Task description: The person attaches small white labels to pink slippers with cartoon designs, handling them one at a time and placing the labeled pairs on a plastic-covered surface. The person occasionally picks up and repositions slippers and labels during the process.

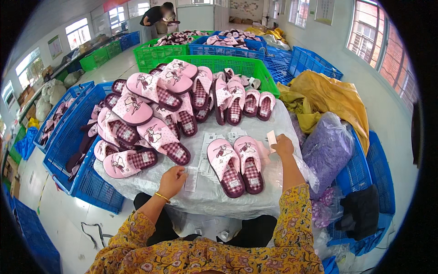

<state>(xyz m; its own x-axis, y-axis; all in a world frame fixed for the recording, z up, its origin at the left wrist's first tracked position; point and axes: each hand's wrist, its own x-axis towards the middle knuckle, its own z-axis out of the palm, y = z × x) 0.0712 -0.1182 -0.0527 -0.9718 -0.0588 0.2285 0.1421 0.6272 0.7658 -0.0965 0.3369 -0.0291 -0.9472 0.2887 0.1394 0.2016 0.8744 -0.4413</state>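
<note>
Between my hands, a pair of pink slippers [223,155] with dark red soles and checked insoles lies side by side on the plastic-covered table [200,201]. My right hand [284,145] pinches a small pale card [272,140] just right of the pair. To the left, my left hand [172,181] has its fingers curled together beside a white paper slip [191,179]; whether they grip it or something else is not visible. Printed paper sheets [207,153] lie under and behind the pair. A heap of matching slippers [132,109] covers the table's left and far side.
Blue crates [75,150] flank the table's left, and a green crate [267,75] stands behind it. On the right are a purple bag in clear plastic [328,150], yellow sacking [333,93] and black cloth [360,212]. Another person [155,18] stands at the far left.
</note>
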